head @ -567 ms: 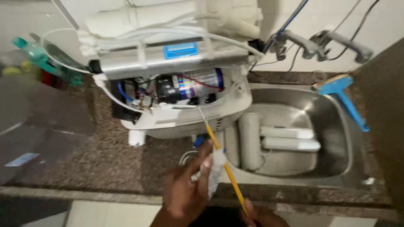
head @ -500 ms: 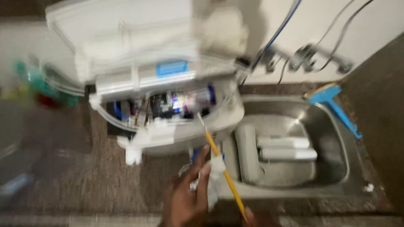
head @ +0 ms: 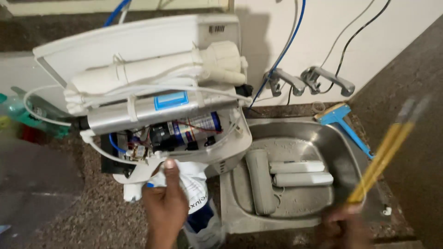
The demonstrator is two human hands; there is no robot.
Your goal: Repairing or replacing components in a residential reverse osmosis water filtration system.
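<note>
My left hand [head: 165,203] is at the front edge of the bench [head: 64,216], fingers curled round a white cloth [head: 191,186], thumb pressed on top, w/ the cloth up against the lower lip of the open water purifier [head: 152,106]. The purifier sits on the bench's left-middle part, cover off, tilted back twd the rear wall; inside: white filter housing [head: 152,69] on top, silver cylinder [head: 152,110] below it, dark pump [head: 184,131] w/ red & blue wires under that.

My right hand [head: 344,228] is low at the front right corner, over the sink's front rim, blurred; fingers closed round the bottom end of a yellow screwdriver [head: 385,152], shaft slanting up & right, motion-smeared so it reads double.

Steel sink [head: 344,138] is set into the bench's right half; 3 grey-white filter cartridges [head: 281,177] lie in it, one lengthwise, two across. Blue-handled squeegee [head: 346,124] rests on the sink's back right rim. Two taps [head: 307,80] on the wall behind.
</note>
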